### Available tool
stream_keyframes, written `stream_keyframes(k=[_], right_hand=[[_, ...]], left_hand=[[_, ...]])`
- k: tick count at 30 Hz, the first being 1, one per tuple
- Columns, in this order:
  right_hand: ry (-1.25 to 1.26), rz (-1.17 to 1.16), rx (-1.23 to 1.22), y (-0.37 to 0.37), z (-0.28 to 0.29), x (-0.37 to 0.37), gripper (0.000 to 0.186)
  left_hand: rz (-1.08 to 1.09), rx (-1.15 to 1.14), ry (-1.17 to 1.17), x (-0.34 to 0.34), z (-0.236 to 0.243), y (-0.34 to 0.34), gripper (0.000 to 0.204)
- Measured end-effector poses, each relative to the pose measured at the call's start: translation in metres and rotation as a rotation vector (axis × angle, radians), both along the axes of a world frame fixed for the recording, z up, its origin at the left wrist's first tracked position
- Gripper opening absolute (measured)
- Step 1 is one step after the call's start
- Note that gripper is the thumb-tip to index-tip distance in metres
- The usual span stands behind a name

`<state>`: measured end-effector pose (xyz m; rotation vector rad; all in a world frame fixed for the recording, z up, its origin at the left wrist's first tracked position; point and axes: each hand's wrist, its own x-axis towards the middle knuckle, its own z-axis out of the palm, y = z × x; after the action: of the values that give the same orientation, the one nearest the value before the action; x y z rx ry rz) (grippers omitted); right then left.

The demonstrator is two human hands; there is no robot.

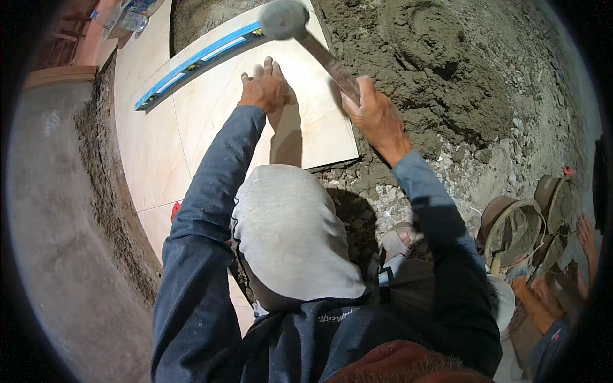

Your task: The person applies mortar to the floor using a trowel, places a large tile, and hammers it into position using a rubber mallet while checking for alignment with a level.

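In my right hand [377, 118] is the wooden handle of a rubber mallet [284, 20]; its round grey head hangs in the air over the far part of a large cream floor tile [322, 121]. My left hand [265, 88] holds nothing, its fingers apart, low over or resting on that tile; contact is hard to tell. A blue spirit level [203, 59] lies across the tiles just beyond my left hand, running from lower left up toward the mallet head. The tile's right edge borders wet mortar.
Grey mortar [440, 70] is heaped right of the tile, with rubble around it. Mortar-stained buckets [514, 233] stand at the right, near another person's arm [536, 303]. More laid tiles [142, 134] run along the left, beside a rough gap and grey concrete [51, 210].
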<state>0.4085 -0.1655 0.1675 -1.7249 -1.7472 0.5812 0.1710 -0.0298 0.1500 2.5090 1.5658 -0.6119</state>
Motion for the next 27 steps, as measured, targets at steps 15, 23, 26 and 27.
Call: stream_keyframes(k=[15,23,26,27], right_hand=[[0.021,0.033,-0.179,0.006,0.04,-0.013,0.034],[-0.004,-0.013,-0.156,0.003,-0.012,-0.006,0.033],[0.1,-0.006,-0.229,0.006,0.065,-0.016,0.035],[0.102,-0.015,-0.182,0.001,0.054,-0.017,0.035]], left_hand=[[0.02,0.035,0.009,-0.019,-0.019,0.006,0.104],[0.016,-0.018,0.023,-0.004,-0.008,0.001,0.101],[0.046,-0.027,0.056,-0.009,-0.009,0.0,0.101],[0.057,-0.019,0.039,-0.008,-0.01,0.002,0.101]])
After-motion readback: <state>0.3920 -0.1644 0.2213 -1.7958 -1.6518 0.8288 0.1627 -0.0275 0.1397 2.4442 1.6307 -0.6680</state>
